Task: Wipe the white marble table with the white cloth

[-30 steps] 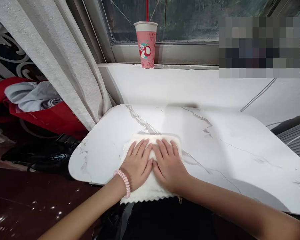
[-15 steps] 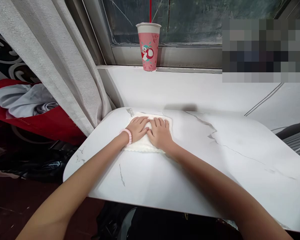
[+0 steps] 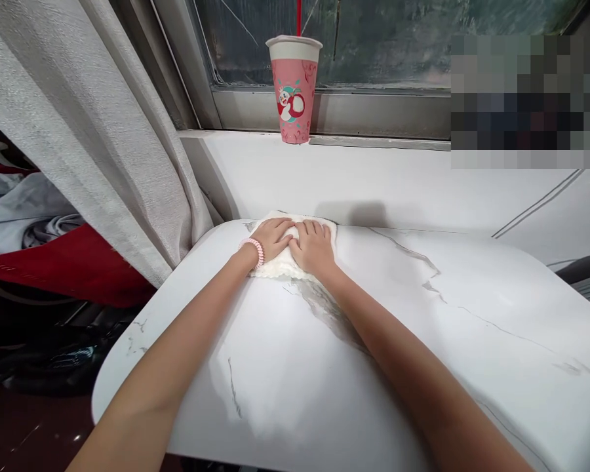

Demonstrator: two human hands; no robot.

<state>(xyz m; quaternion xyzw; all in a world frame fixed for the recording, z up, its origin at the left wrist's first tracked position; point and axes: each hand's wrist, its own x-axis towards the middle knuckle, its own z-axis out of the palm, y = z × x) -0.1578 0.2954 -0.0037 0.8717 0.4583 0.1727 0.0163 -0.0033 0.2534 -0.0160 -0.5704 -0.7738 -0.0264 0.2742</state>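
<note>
Lying flat and slightly spread, the left hand (image 3: 271,238) and right hand (image 3: 313,248) touch the white cloth (image 3: 284,266).

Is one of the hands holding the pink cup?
No, the left hand and right hand lie on the white cloth, away from the pink cup.

The hands (image 3: 274,238) (image 3: 314,248) are covering much of the white cloth (image 3: 282,266). The frame is cropping the red straw (image 3: 299,19), curtain (image 3: 78,118) and red bag (image 3: 63,269), while a pixelated patch (image 3: 526,101) is masking part of the window (image 3: 388,46).
</note>
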